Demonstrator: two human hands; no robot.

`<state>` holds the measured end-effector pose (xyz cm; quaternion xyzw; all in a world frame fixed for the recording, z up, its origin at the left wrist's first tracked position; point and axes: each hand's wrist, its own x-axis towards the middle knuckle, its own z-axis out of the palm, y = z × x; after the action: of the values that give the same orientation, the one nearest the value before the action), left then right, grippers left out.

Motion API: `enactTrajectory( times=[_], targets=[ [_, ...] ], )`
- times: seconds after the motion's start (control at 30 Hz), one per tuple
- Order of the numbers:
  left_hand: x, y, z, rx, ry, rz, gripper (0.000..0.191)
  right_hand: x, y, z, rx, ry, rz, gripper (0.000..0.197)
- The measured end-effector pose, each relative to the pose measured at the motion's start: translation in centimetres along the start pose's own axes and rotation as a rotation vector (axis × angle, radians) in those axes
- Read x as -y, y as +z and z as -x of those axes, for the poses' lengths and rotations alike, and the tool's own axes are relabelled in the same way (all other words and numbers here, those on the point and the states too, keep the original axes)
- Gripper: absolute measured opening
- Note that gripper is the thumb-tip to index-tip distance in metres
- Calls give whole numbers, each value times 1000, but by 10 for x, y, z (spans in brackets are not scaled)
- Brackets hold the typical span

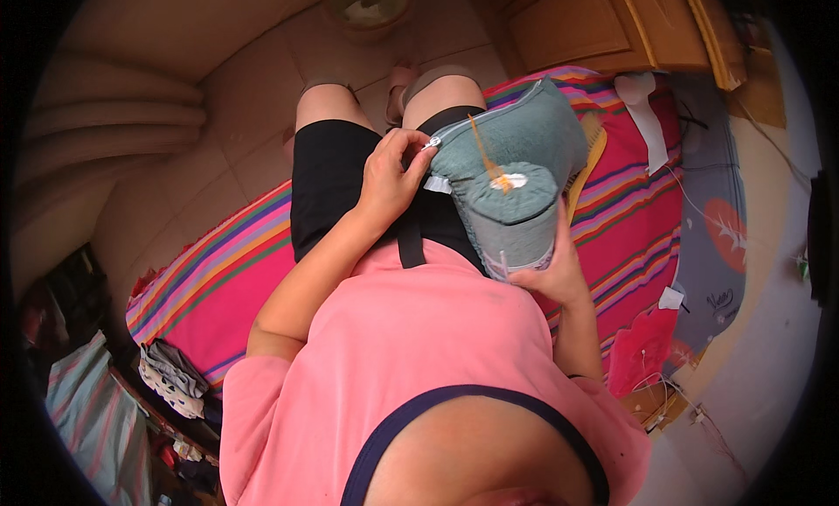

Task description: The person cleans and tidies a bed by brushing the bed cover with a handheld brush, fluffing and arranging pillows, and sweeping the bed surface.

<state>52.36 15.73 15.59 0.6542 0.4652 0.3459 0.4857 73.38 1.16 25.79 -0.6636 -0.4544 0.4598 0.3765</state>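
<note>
A grey-green fabric cushion [524, 132], bent over with a round bolster-like end, rests on my right thigh. That end has a gathered centre, with a white patch and orange strands [485, 149] on it. A pale zipper [488, 115] runs along the cushion's far edge. My left hand [393, 175] pinches the zipper's slider [432, 142] between thumb and fingers. Just below it a small white fabric tag [438, 185] sticks out. My right hand [554, 267] holds the round end from the right and from underneath, its fingers partly hidden behind the fabric.
I sit on a pink striped cloth [629, 224]. A yellow brush or comb [586, 172] lies right of the cushion, a white strip [645, 119] beyond it. Wooden furniture [577, 27] stands at upper right. Folded clothes [172, 378] lie at lower left; cables [662, 385] are at right.
</note>
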Motion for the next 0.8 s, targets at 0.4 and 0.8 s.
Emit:
enactTrajectory(
  times=[0.4, 0.8],
  targets=[
    [-8, 0, 0, 213, -73, 122, 18, 14, -36, 1, -1, 193, -161, 93],
    [-39, 1, 53, 266, 109, 5, 18, 148, -104, -61, 101, -115, 481, 89]
  ],
)
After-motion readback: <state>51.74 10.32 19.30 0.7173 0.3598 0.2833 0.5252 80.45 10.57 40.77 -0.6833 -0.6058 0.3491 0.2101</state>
